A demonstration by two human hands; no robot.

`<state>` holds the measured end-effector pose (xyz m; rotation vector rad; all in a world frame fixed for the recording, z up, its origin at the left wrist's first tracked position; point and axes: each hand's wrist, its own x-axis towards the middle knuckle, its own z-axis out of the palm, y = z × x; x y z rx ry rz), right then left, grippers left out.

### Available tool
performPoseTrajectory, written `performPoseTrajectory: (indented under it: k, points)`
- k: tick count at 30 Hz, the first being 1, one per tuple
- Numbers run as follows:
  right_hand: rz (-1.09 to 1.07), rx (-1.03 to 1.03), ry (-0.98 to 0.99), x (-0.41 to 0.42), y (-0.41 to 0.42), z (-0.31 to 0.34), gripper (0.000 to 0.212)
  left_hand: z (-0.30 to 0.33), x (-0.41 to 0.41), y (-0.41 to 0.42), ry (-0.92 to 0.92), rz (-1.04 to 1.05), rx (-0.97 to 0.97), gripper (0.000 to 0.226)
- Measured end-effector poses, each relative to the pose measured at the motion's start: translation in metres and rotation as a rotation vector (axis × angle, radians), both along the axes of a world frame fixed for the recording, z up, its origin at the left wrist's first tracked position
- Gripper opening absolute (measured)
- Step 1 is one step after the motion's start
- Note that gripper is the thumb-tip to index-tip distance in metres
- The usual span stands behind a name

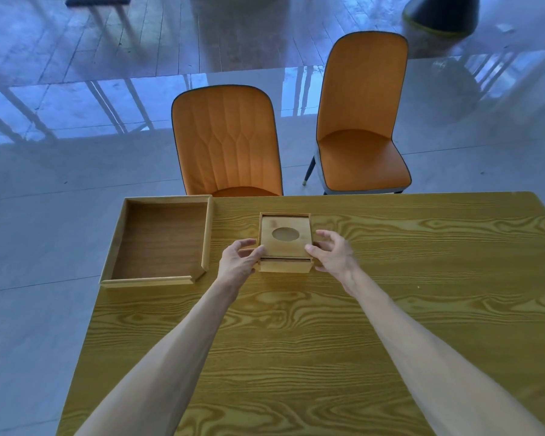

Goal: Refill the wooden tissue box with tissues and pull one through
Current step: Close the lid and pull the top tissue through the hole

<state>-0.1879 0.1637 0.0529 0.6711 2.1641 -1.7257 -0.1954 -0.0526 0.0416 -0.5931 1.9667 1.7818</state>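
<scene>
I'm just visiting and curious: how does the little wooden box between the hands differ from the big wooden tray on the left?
The tissue box is smaller and covered by a lid with an oval hole; the tray is wider, shallow and open on top. The box sits near the table's middle, with the left hand and right hand at its sides; the tray lies untouched at the table's left corner. Both are light wood, and no tissue shows in either.

Wooden tissue box (285, 242) on the worktop (328, 325)
Square, light wood, lid on with an oval opening showing no tissue; upright, mid-worktop.
</scene>
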Motion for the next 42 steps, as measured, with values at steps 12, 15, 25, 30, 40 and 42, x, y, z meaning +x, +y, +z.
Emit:
performPoseTrajectory:
  k: [12,15,25,30,40,42]
  points:
    - [0.058,0.096,0.021,0.002,0.006,-0.022,0.058,-0.009,-0.009,-0.005,0.048,-0.120,-0.142,0.040]
    - [0.077,0.100,0.020,0.001,0.008,-0.023,0.059,-0.010,-0.010,-0.006,0.037,-0.137,-0.141,0.040]
    - [0.286,0.809,0.421,-0.014,-0.011,-0.004,0.033,-0.005,-0.019,0.009,0.073,-0.171,-0.202,0.063]
    - [0.492,0.976,0.460,-0.032,-0.034,0.002,0.021,-0.008,-0.020,0.013,0.095,-0.162,-0.234,0.066]
    - [0.641,1.123,0.493,-0.048,-0.054,-0.004,0.023,-0.013,-0.020,0.013,0.114,-0.147,-0.260,0.063]
    - [0.668,1.120,0.506,-0.050,-0.055,-0.005,0.022,-0.014,-0.020,0.014,0.117,-0.142,-0.256,0.064]
